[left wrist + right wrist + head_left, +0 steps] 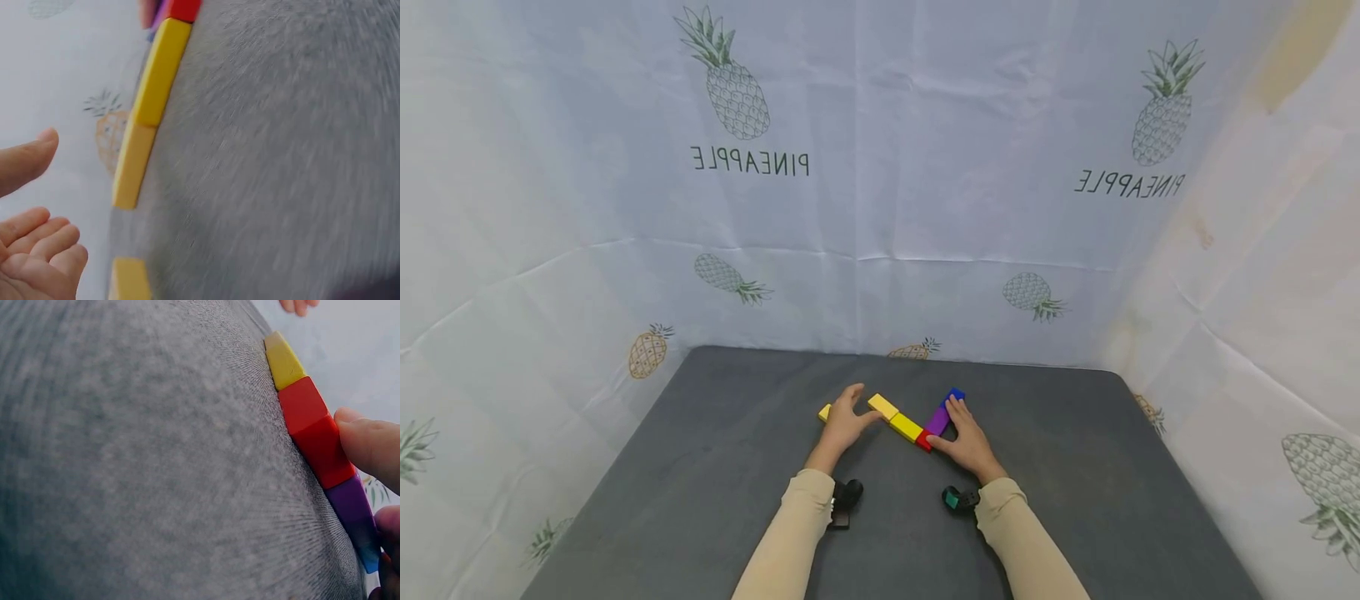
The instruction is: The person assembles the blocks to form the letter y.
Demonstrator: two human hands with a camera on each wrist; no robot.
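A V-shaped chain of blocks lies on the dark table. Its left arm has a pale yellow block (pixel 883 407) and a brighter yellow block (pixel 906 427); a red block (pixel 317 437) forms the corner. From there a purple block (pixel 937 422) and a blue block (pixel 955 392) run up the right arm. My right hand (pixel 972 446) rests at this side, thumb touching the red block and fingers stretched along the purple and blue ones. Holding nothing, my left hand (pixel 842 429) hovers left of the chain, thumb spread from loosely bent fingers. Another pale yellow block (pixel 130 279) lies apart, partly behind it.
The dark grey table (pixel 715 467) ends at a pale curtain (pixel 880 208) printed with pineapples, which encloses the back and both sides. Each wrist wears a dark strapped device, such as the left wrist device (pixel 847 495) and right wrist device (pixel 958 500).
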